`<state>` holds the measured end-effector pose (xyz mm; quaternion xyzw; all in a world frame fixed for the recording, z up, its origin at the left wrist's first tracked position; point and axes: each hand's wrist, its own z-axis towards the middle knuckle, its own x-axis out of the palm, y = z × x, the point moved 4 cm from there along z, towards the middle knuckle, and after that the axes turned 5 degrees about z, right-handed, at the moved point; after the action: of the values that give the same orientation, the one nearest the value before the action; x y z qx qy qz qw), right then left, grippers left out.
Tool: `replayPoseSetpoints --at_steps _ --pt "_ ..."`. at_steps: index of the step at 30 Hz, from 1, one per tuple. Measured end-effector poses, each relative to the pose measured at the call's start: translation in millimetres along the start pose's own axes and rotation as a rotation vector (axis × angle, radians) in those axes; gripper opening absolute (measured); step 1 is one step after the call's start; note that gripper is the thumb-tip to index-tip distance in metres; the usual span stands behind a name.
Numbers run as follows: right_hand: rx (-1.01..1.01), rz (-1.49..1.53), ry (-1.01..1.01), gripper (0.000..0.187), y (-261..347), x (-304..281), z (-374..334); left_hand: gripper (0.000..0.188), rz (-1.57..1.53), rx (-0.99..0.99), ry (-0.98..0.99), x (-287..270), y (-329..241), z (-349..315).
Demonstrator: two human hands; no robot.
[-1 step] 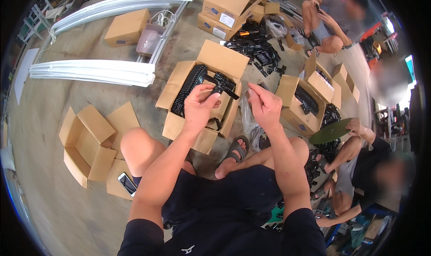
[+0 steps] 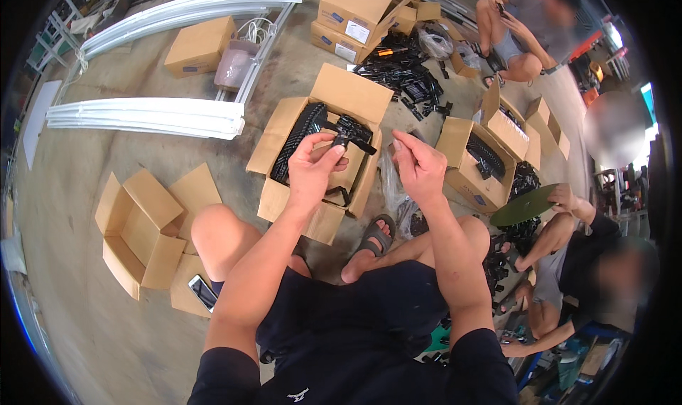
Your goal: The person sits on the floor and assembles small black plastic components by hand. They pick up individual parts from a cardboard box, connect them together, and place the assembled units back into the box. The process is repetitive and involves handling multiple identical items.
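Now left hand (image 2: 312,165) pinching black plastic part (image 2: 353,136) over open box (image 2: 284,131); right hand (image 2: 419,165) raised, fingers pinched, contents unclear

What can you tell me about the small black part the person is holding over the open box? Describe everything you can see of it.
The small black part looks like moulded plastic, with a blocky middle and thin arms sticking out sideways. The left hand pinches its lower end between thumb and fingers, holding it above the open cardboard box, which already holds a row of similar black pieces. The right hand is close beside it but apart, not touching. Finer detail is too small to make out.
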<state>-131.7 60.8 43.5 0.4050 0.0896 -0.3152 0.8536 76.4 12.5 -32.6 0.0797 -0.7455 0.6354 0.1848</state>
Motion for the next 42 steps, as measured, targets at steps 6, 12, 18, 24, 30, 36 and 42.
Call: replayPoseSetpoints --at_steps 6,12,18,24,30,36,42 --pt "0.106 -0.081 0.025 0.014 -17.1 -12.4 1.9 0.026 -0.282 -0.04 -0.037 -5.7 2.7 11.7" --pt "0.441 -0.301 0.482 0.033 -71.3 -93.6 46.7 0.026 -0.208 0.009 -0.09 -30.2 -5.4 6.7" --pt "0.734 -0.34 0.69 0.023 -159.2 -167.1 -52.3 0.031 -0.129 -0.072 -0.04 -2.7 4.4 14.6" --pt "1.025 -0.637 0.826 0.03 -257.4 -60.8 -285.4 0.034 -0.063 -0.139 -0.055 -4.4 22.5 18.4" --pt "1.049 -0.701 0.563 0.03 -247.6 -26.6 -339.2 0.033 0.018 -0.172 -0.085 -4.2 33.9 22.5" --pt "1.126 -0.638 0.501 0.024 -251.7 -43.1 -336.1 0.031 0.024 -0.162 -0.073 5.0 33.3 18.0" --pt "1.116 -0.602 0.354 0.018 -241.7 -73.3 -286.2 0.03 -0.052 -0.122 -0.093 -7.6 24.9 19.2"
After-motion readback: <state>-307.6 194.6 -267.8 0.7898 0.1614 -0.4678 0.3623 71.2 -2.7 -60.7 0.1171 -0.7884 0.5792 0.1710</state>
